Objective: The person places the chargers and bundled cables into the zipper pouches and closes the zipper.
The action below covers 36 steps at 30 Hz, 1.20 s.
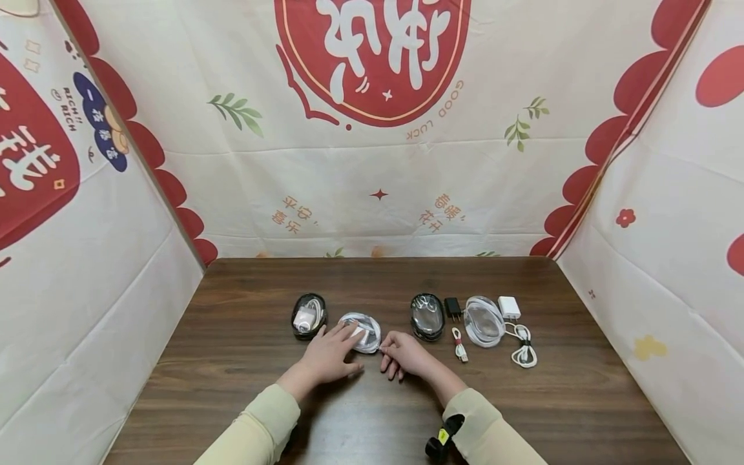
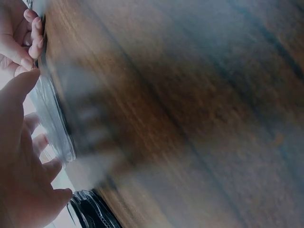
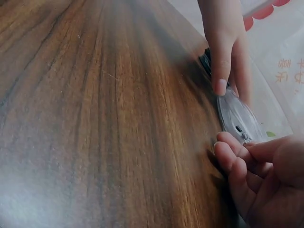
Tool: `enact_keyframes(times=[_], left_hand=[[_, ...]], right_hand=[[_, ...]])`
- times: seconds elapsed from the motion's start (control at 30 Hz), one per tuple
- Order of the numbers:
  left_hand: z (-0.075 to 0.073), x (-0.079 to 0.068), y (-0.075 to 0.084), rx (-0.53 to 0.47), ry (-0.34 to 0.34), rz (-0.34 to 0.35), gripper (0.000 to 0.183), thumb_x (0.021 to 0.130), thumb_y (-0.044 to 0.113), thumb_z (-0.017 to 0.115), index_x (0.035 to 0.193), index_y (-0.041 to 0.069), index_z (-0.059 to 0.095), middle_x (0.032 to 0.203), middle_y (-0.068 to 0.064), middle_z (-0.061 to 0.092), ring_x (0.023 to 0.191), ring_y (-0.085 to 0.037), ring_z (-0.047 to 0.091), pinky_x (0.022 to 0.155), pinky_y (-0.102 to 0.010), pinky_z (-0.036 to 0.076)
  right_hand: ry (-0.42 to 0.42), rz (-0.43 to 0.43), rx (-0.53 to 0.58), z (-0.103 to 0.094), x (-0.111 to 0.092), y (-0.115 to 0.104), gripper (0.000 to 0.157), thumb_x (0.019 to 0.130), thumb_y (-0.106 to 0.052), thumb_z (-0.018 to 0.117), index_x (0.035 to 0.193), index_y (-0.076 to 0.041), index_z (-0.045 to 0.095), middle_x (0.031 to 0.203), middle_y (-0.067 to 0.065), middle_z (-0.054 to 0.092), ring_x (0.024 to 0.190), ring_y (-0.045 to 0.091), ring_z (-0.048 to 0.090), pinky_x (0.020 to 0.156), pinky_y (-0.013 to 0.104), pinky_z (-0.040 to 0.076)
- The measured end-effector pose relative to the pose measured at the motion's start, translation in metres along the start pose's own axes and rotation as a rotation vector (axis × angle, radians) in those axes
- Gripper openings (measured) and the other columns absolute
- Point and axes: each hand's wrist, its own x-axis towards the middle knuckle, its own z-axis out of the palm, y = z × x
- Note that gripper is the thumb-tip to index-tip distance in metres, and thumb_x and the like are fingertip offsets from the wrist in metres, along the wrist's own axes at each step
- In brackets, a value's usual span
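Sleeves: pale yellow sleeves (image 1: 258, 423) enter from the lower edge of the frame; a black band with a yellow patch (image 1: 443, 436) shows at the right one (any lettering there is too small to read).
Right hand: the right hand (image 1: 405, 354), at lower centre, pinches the zip end of the clear case between thumb and forefinger, the other fingers curled beneath.
Left hand: the left hand (image 1: 332, 354) lies spread, fingertips on the case, presumably to steady it against the pinch.
Clear case in hand: the oval clear case with white trim (image 1: 372, 330) sits at lower centre of the frame, flat on the wooden surface (image 1: 372, 413), a white item visible inside.
Loose cables: a short white cable with a red tie (image 1: 459, 344) and a longer one with a black tie (image 1: 524, 349), right of centre, bundled probably to stop tangling.
Other cases: a filled black-trimmed case (image 1: 309, 316) left of the hands, holding a white charger and cable; a second black-trimmed case (image 1: 427, 316) and another white-trimmed case (image 1: 484, 321) to the right.
Chargers: a black charger (image 1: 453, 307) and a white charger (image 1: 508, 307), each near a case and cable, perhaps grouped as sets (no brand legible).
Backdrop writing: the cloth backdrop (image 1: 378, 161) reads "GOOD LUCK", 平安喜乐 and 春暖花开; the left panel (image 1: 116, 258) reads "RICH!! RICH" and 一夜暴富.
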Motion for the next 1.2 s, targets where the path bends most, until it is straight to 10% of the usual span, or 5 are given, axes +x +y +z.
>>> enact_keyframes(times=[0.63,1.2], left_hand=[[-0.002,-0.001,0.008,0.068,-0.015,-0.075,0.067,0.091,0.05,0.062,0.148,0.021,0.043,0.153,-0.004,0.037,0.136,-0.03,0.037,0.095,-0.057,0.043],[-0.007,-0.005,0.006,0.17,0.072,0.121,0.081,0.085,0.059,0.063,0.152,0.02,0.037,0.154,-0.006,0.036,0.14,-0.032,0.032,0.106,-0.055,0.033]], right_hand=[[0.271,0.046,0.219,0.001,0.015,-0.004,0.013,0.104,-0.006,0.04,0.109,0.004,0.045,0.074,0.02,0.067,0.051,0.022,0.063,0.045,0.033,0.053],[0.311,0.043,0.241,-0.004,0.03,0.005,0.011,0.101,-0.003,0.042,0.105,0.005,0.049,0.073,0.016,0.064,0.05,0.019,0.062,0.048,0.033,0.055]])
